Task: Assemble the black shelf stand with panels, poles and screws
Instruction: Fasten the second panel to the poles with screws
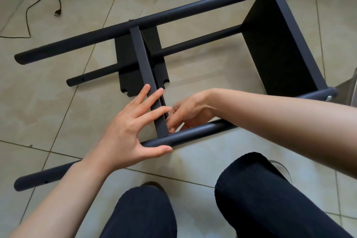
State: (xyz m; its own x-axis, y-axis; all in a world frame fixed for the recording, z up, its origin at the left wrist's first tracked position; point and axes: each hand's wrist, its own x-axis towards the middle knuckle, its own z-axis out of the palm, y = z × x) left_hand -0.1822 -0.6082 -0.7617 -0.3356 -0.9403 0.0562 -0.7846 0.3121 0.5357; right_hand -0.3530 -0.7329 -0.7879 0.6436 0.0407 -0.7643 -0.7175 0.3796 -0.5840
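Note:
The black shelf stand lies on its side on the tiled floor. Its far pole (146,19) and near pole (193,133) join a fitted end panel (278,52) at the right, with a screw head (328,98) at the near corner. A middle panel (143,60) stands between the poles. My left hand (127,131) lies with straight fingers across the panel's near edge, thumb pressed on the near pole. My right hand (185,114) is curled just right of that edge, fingertips at the joint; what they pinch is hidden.
A thinner lower pole (193,43) runs under the middle panel. A black cable with a USB plug (57,13) lies at the far left. My knees in dark trousers (251,189) are at the bottom. A wall base runs along the top.

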